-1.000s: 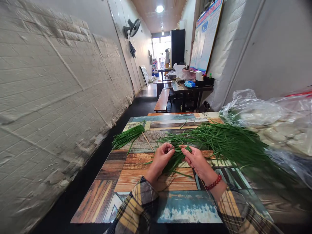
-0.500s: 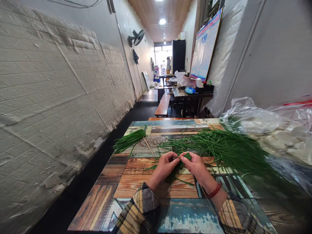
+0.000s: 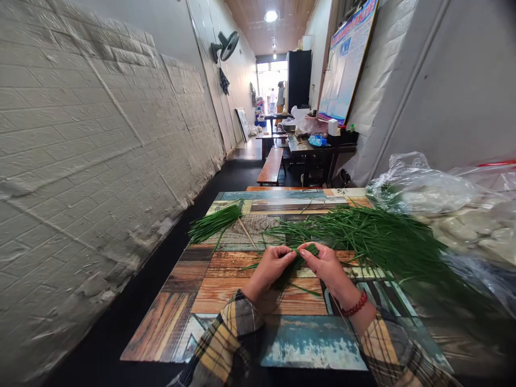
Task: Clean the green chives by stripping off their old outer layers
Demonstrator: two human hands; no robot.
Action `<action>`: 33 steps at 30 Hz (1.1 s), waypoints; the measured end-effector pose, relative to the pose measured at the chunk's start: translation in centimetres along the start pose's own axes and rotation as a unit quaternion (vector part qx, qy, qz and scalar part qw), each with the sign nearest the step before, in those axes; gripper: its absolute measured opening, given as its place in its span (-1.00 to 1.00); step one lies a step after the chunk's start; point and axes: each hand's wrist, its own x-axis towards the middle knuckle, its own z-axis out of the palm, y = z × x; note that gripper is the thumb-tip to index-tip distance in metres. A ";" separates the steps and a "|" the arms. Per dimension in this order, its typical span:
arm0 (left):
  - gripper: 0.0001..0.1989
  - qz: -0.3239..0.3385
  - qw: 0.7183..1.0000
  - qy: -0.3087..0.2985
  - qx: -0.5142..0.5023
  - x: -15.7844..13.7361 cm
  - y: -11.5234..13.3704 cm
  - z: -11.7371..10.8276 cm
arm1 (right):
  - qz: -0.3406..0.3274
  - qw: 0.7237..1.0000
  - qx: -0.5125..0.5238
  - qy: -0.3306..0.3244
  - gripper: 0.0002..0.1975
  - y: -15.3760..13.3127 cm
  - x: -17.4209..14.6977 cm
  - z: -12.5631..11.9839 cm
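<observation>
In narrow room point(image 3: 242, 172), greens point(image 3: 374, 231) across tabletop point(image 3: 314, 338)

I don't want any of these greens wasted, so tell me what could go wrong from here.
The held stalks might slip or fan out if the right hand loosens its pinch. The bundle on the left has tips reaching about the table's edge, so a knock could send it off. The loose pile lies close beyond the right hand, so stalks may snag on the red bracelet.

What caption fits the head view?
Right hand grips a green stalk bundle, left hand pinching beside it, at a patchwork table.
</observation>
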 end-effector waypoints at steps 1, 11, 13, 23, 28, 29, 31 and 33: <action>-0.61 -0.003 1.000 0.001 -0.010 0.0 0.0 0.0 | 0.003 1.000 0.008 -0.002 -0.62 0.0 0.0 0.0; -0.67 -0.015 0.996 0.068 -0.058 0.4 -0.2 -0.2 | 0.009 0.999 0.033 -0.008 -0.61 -0.3 -0.4 -0.5; -0.69 -0.018 0.996 0.068 -0.061 0.4 -0.2 -0.2 | 0.007 0.999 0.022 -0.026 -0.63 -0.3 -0.6 -0.4; -0.70 -0.007 0.997 0.060 -0.043 -0.1 0.6 0.0 | -0.005 0.999 0.007 -0.035 -0.65 -0.6 -0.9 -0.1; -0.59 -0.023 0.998 0.033 -0.053 0.0 0.2 -0.2 | -0.004 0.999 0.014 -0.039 -0.66 -0.6 -1.0 -0.2; -0.58 -0.026 0.997 0.032 -0.061 0.0 0.1 -0.3 | -0.003 0.999 0.014 -0.041 -0.66 -0.6 -0.9 -0.2; -0.57 -0.030 0.996 0.030 -0.072 0.0 0.0 -0.3 | -0.003 0.999 0.013 -0.043 -0.65 -0.5 -0.9 -0.2; -0.57 -0.033 0.996 0.030 -0.075 -0.1 0.1 -0.2 | -0.003 0.999 0.013 -0.041 -0.64 -0.5 -0.8 -0.2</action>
